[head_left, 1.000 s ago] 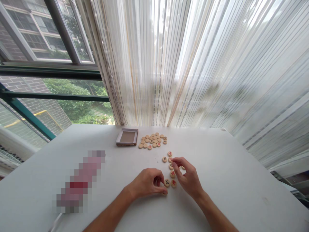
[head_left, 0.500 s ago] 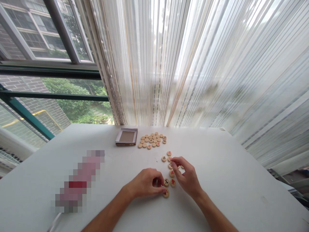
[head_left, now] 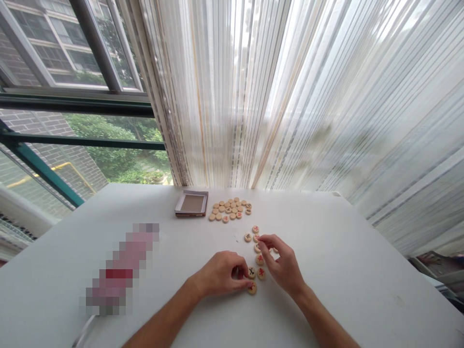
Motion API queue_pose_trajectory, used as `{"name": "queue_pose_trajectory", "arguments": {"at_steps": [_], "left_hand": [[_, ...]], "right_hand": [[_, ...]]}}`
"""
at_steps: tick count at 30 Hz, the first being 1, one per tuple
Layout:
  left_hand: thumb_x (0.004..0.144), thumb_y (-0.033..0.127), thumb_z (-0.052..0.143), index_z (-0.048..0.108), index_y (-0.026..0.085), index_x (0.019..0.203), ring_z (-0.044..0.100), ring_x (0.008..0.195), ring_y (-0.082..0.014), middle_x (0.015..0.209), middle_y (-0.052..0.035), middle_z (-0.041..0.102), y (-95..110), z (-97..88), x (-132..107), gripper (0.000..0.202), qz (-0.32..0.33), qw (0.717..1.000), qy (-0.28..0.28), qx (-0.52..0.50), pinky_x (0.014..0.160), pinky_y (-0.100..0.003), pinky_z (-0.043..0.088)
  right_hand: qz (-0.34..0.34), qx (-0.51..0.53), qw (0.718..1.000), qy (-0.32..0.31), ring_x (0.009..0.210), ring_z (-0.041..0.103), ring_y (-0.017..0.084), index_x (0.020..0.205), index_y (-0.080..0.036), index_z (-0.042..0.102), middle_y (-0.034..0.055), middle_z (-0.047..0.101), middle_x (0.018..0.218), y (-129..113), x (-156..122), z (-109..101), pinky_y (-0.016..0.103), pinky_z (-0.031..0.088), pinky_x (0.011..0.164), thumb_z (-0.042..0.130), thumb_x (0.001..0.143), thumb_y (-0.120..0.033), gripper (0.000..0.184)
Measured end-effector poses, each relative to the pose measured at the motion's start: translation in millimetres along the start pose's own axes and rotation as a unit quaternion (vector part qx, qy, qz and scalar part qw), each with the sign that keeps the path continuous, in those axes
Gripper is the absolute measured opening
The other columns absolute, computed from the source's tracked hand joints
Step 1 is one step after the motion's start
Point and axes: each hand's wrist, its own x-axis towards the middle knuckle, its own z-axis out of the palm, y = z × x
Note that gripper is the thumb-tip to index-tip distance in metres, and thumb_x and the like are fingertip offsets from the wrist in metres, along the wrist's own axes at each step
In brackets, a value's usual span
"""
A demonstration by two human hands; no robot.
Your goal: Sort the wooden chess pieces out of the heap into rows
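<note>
Small round wooden chess pieces with red or black characters lie on a white table [head_left: 344, 251]. My left hand [head_left: 219, 275] rests curled on the table, its fingertips pinched on one piece [head_left: 252, 288] marked in red. My right hand [head_left: 281, 263] is curled beside a short row of pieces [head_left: 255, 249], with thumb and forefinger closed at a piece near the row's far end. Two more pieces [head_left: 256, 272] lie between my hands. A larger cluster of pieces [head_left: 230, 210] sits farther back.
A shallow cardboard box [head_left: 192, 204] lies left of the far cluster. A blurred pinkish object [head_left: 121, 270] lies on the table's left side. Striped sheer curtains [head_left: 308, 106] hang behind the table, with a window [head_left: 72, 96] at left.
My left hand has slid the red-marked piece out from under its fingers toward the right, so it now shows. My right hand has barely moved.
</note>
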Motion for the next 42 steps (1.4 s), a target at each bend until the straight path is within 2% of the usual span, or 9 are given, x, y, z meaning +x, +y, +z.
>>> {"name": "queue_pose_trajectory", "arguments": {"at_steps": [18, 23, 26, 28, 32, 36, 39, 42], "left_hand": [[0.078, 0.037, 0.073, 0.072, 0.02, 0.083, 0.057, 0.065, -0.0126, 0.073, 0.0006, 0.068, 3.3, -3.8, -0.7, 0.017, -0.009, 1.0, -0.008, -0.015, 0.063, -0.021, 0.042], [0.085, 0.034, 0.065, 0.07, 0.018, 0.084, 0.052, 0.06, -0.0108, 0.068, 0.0009, 0.064, -0.4, -1.4, 0.0, 0.018, -0.014, 0.998, 0.008, -0.058, 0.058, -0.02, 0.04], [0.091, 0.036, 0.057, 0.068, 0.016, 0.084, 0.048, 0.057, -0.01, 0.064, 0.0015, 0.061, -5.0, 0.0, 2.8, 0.024, -0.029, 0.993, 0.046, -0.105, 0.055, -0.02, 0.038], [0.093, 0.039, 0.055, 0.067, 0.015, 0.084, 0.047, 0.056, -0.01, 0.065, 0.0012, 0.061, -8.0, -0.5, 5.2, 0.028, -0.04, 0.989, 0.082, -0.118, 0.054, -0.021, 0.038], [0.095, 0.038, 0.051, 0.066, 0.017, 0.086, 0.053, 0.06, -0.0119, 0.071, -0.0004, 0.065, -11.8, -5.3, 8.4, 0.028, -0.047, 0.985, 0.143, -0.085, 0.058, -0.022, 0.042], [0.094, 0.03, 0.053, 0.066, 0.02, 0.091, 0.06, 0.075, -0.0166, 0.084, -0.0031, 0.067, -15.1, -11.9, 8.8, 0.016, -0.028, 0.978, 0.209, -0.011, 0.072, -0.027, 0.049], [0.093, 0.024, 0.053, 0.065, 0.022, 0.097, 0.06, 0.092, -0.0215, 0.095, -0.0051, 0.068, -19.5, -14.5, 9.9, 0.013, -0.005, 0.966, 0.255, 0.038, 0.088, -0.035, 0.049], [0.093, 0.021, 0.054, 0.063, 0.023, 0.107, 0.058, 0.106, -0.024, 0.107, -0.0064, 0.067, -24.7, -12.4, 12.9, 0.017, 0.012, 0.957, 0.28, 0.073, 0.098, -0.041, 0.047]], "right_hand": [[0.009, -0.006, 1.0, 0.01, 0.08, 0.066, 0.02, 0.099, -0.022, 0.067, 0.005, 0.071, 0.091, 0.7, 0.4, -1.3, 0.031, 0.054, 0.072, 0.052, 0.095, -0.03, 0.017], [0.018, -0.002, 1.0, 0.015, 0.08, 0.067, 0.02, 0.098, -0.021, 0.067, 0.0056, 0.071, 0.091, 0.5, 1.0, -1.9, 0.03, 0.055, 0.069, 0.053, 0.095, -0.032, 0.018], [0.027, 0.005, 0.999, 0.018, 0.079, 0.068, 0.02, 0.098, -0.021, 0.067, 0.0058, 0.072, 0.091, -0.5, 2.2, -2.4, 0.027, 0.055, 0.061, 0.054, 0.094, -0.033, 0.018], [0.029, 0.008, 0.999, 0.021, 0.078, 0.068, 0.02, 0.097, -0.021, 0.067, 0.0056, 0.073, 0.09, -1.2, 3.1, -2.7, 0.027, 0.055, 0.062, 0.055, 0.094, -0.034, 0.019], [0.036, 0.003, 0.999, 0.025, 0.077, 0.069, 0.02, 0.095, -0.02, 0.068, 0.0062, 0.074, 0.09, -1.3, 4.2, -2.8, 0.027, 0.055, 0.061, 0.055, 0.094, -0.036, 0.021], [0.052, 0.003, 0.998, 0.02, 0.077, 0.068, 0.02, 0.096, -0.021, 0.068, 0.0059, 0.073, 0.09, 1.9, 4.5, -2.1, 0.025, 0.053, 0.052, 0.055, 0.093, -0.038, 0.021], [0.054, 0.003, 0.998, 0.028, 0.076, 0.068, 0.02, 0.096, -0.022, 0.068, 0.0056, 0.073, 0.089, 5.5, 5.1, -2.5, 0.025, 0.053, 0.053, 0.055, 0.093, -0.039, 0.022], [0.057, 0.002, 0.997, 0.043, 0.077, 0.068, 0.021, 0.097, -0.021, 0.068, 0.0059, 0.073, 0.089, 10.1, 6.9, -5.3, 0.026, 0.054, 0.056, 0.054, 0.093, -0.04, 0.024]]}}
